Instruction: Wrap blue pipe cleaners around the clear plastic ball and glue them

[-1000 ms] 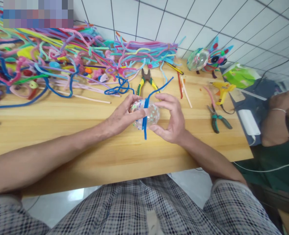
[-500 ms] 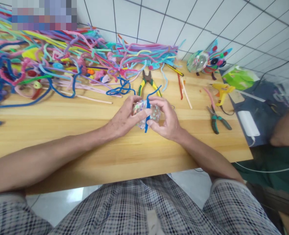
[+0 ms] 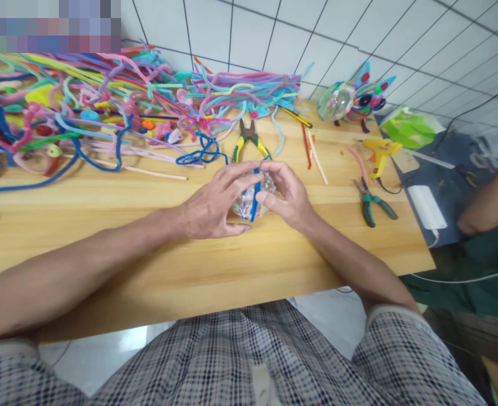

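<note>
Between my hands sits a clear round ball [image 3: 245, 206] with colourful flecks inside, low over the table. A blue pipe cleaner [image 3: 256, 198] runs across its middle from far side to near side. My left hand [image 3: 215, 200] curves over the ball's left and far side, fingertips on the pipe cleaner's upper part. Its thumb is held away near the ball's lower edge. My right hand [image 3: 289, 197] grips the ball from the right, thumb against the strip and fingers over the top. Yellow-green pliers [image 3: 249, 140] lie just beyond, handle ends partly hidden.
Tangled pipe cleaners [image 3: 118, 107] cover the back left, with a bundle [image 3: 244, 90] along the wall. At right lie dark green pliers [image 3: 373, 207], a yellow glue gun [image 3: 379, 155], a white box [image 3: 427, 208] and a decorated animal figure [image 3: 365, 101]. Another person's arm [image 3: 489, 203] is at far right.
My left thumb has left the strip and moved down toward me. My left fingers now reach across the ball's top to the pipe cleaner. The view has shifted slightly.
</note>
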